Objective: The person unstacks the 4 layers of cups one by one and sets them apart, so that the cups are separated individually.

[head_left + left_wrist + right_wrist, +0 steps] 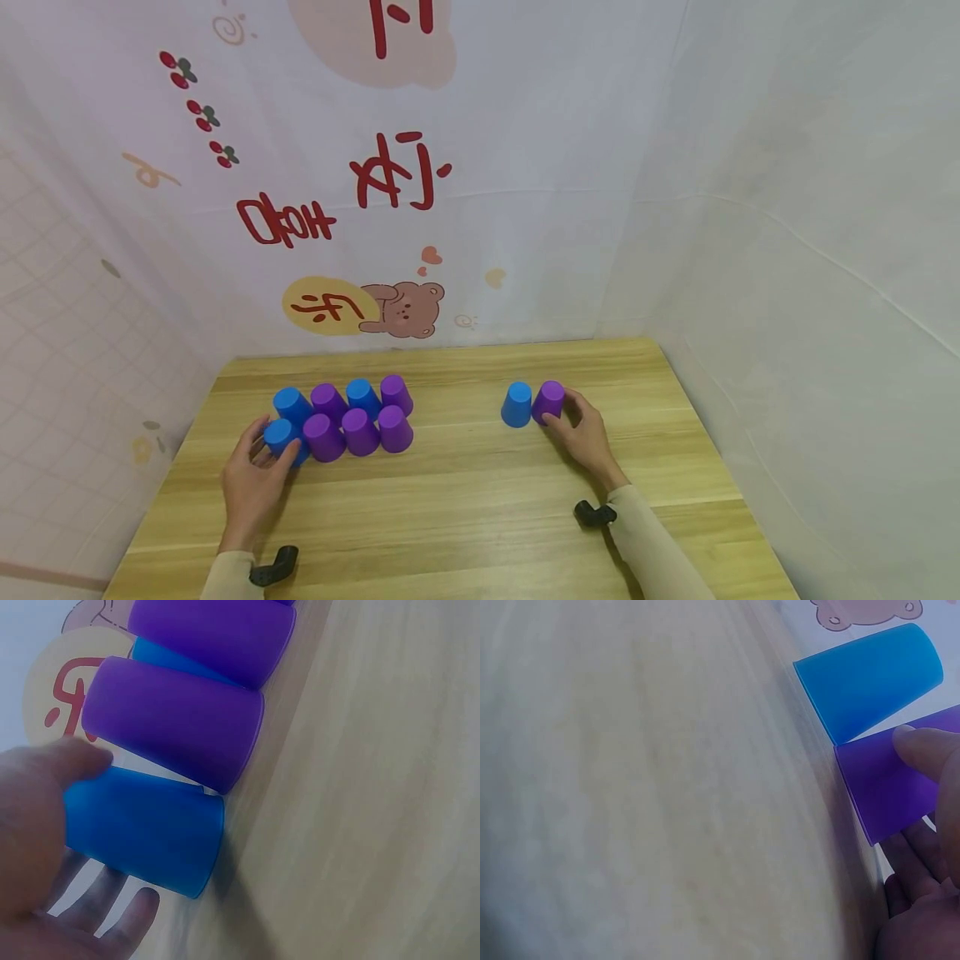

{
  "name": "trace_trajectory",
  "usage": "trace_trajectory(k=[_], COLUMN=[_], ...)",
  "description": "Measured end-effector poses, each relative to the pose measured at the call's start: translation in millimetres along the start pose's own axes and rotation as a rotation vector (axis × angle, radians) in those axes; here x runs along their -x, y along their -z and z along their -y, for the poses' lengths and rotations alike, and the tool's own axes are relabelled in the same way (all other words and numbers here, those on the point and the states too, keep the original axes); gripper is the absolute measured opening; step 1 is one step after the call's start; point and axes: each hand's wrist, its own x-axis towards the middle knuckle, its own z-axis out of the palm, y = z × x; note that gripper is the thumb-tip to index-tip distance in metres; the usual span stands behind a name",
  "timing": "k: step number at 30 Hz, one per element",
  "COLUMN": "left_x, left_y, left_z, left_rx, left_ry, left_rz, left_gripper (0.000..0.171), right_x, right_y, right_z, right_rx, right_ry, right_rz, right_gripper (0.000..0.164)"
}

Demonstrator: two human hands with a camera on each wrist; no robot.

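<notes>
My left hand (pixel 253 487) grips a blue cup (pixel 150 825) at the left end of the front row, thumb on one side and fingers on the other. The cup is upside down beside a purple cup (pixel 324 437). Over on the right, my right hand (pixel 585 433) holds an upside-down purple cup (pixel 889 780) between thumb and fingers. That cup stands right beside a blue cup (pixel 516 405), also upside down, and their rims meet in the right wrist view.
Behind the front row stands a second row of upturned cups, including a blue cup (pixel 291 403) and a purple cup (pixel 396 393). The wooden table (pixel 450 517) runs back to a printed white curtain (pixel 540 250), with more white curtain along both sides.
</notes>
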Motion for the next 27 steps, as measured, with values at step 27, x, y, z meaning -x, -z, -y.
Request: trace_trajectory(k=[27], left_x=[-3.2], left_y=[5.6], left_z=[-39.6], left_rx=[0.048], left_ry=[-0.031], left_rz=[0.097], left_gripper=[0.098], right_x=[-0.2], right_y=[0.6], right_z=[-0.8], right_rx=[-0.025], right_ry=[0.021], right_rz=[0.006], right_gripper=[0.063])
